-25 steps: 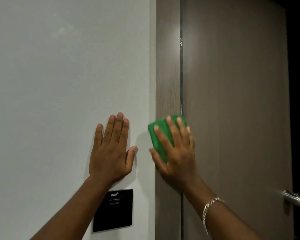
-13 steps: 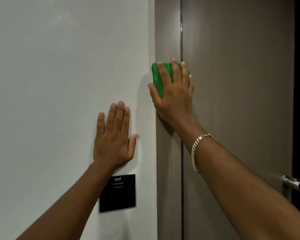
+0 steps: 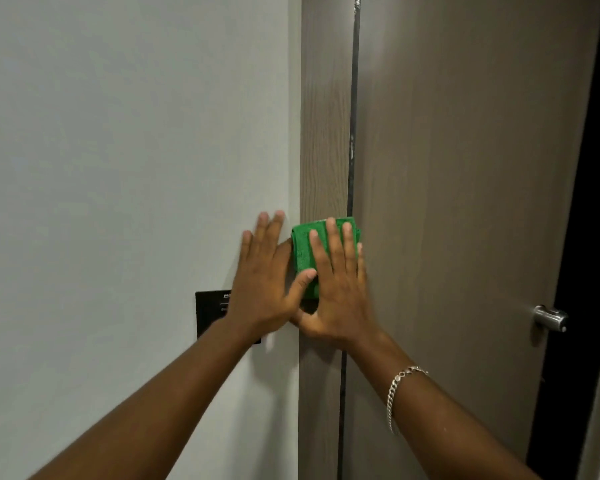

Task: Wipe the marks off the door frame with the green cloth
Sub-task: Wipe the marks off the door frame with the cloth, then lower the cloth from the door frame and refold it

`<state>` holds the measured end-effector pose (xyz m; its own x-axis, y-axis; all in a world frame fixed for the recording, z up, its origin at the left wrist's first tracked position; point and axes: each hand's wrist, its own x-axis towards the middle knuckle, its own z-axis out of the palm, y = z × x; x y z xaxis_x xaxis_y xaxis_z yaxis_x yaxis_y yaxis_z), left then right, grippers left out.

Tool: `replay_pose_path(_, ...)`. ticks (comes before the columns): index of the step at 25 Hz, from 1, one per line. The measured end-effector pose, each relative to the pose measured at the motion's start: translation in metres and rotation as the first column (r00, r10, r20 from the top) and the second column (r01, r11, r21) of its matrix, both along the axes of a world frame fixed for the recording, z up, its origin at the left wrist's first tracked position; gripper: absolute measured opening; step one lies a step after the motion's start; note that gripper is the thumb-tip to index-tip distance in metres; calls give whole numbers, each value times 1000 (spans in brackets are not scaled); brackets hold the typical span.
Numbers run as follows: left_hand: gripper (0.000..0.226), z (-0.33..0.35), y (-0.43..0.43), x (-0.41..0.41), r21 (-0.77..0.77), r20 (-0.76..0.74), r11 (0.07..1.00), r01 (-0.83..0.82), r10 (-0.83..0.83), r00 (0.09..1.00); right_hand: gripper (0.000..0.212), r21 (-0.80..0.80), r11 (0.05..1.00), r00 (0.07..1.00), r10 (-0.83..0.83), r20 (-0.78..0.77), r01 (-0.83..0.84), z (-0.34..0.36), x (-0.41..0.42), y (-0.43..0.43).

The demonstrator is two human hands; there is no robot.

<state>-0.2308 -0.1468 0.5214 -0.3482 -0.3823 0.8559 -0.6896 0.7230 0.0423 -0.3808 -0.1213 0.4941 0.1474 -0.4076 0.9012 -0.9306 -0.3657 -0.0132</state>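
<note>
The folded green cloth (image 3: pixel 303 252) lies flat against the brown wood-grain door frame (image 3: pixel 324 133). My right hand (image 3: pixel 340 289) presses it there with fingers spread over it. My left hand (image 3: pixel 264 282) rests flat on the white wall just left of the frame, its thumb touching the cloth's lower edge and overlapping my right hand. Small pale marks show on the dark gap (image 3: pixel 352 150) between frame and door, above the cloth.
The brown door (image 3: pixel 465 202) fills the right side, with a metal handle (image 3: pixel 549 318) at its right edge beside a dark opening. A black wall panel (image 3: pixel 210 313) sits on the white wall (image 3: pixel 118 168), partly behind my left wrist.
My right hand slid the cloth up the frame, then back down to beside my left hand. The left hand stayed flat on the wall; its thumb now meets the cloth.
</note>
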Motion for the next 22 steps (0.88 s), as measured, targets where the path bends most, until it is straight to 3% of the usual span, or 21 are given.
replay_pose_path(5, 34, -38, 29, -28, 170, -413, 970, 177, -93, 906, 91, 135, 946, 947, 268, 176, -293, -27, -20, 27)
replay_pose_path(8, 26, -61, 45, -27, 183, -530, 947, 265, -132, 838, 81, 22, 941, 877, 305, 371, -336, -53, -13, 41)
replay_pose_path(9, 25, -70, 51, -22, 204, -570, 927, 314, -148, 808, 81, -18, 938, 816, 311, 487, -347, -64, -7, 46)
replay_pose_path(11, 21, -87, 63, -8, 253, -629, 886, 389, -155, 762, 81, -67, 898, 597, 344, 724, -436, -81, 11, 58)
replay_pose_path(12, 20, -100, 69, 3, 286, -657, 871, 400, -126, 743, 79, -71, 866, 489, 346, 801, -496, -93, 23, 62)
replay_pose_path(14, 17, -129, 81, 29, 372, -709, 844, 386, -10, 705, 72, -31, 824, 386, 298, 873, -566, -123, 49, 67)
replay_pose_path(18, 13, -204, 105, 90, 590, -706, 765, 261, 331, 626, 55, 188, 718, 401, 137, 906, -670, -195, 107, 74)
replay_pose_path(22, 17, -308, 130, 153, 809, -586, 529, 256, 694, 417, 54, 464, 532, 502, -82, 861, -708, -287, 165, 80)
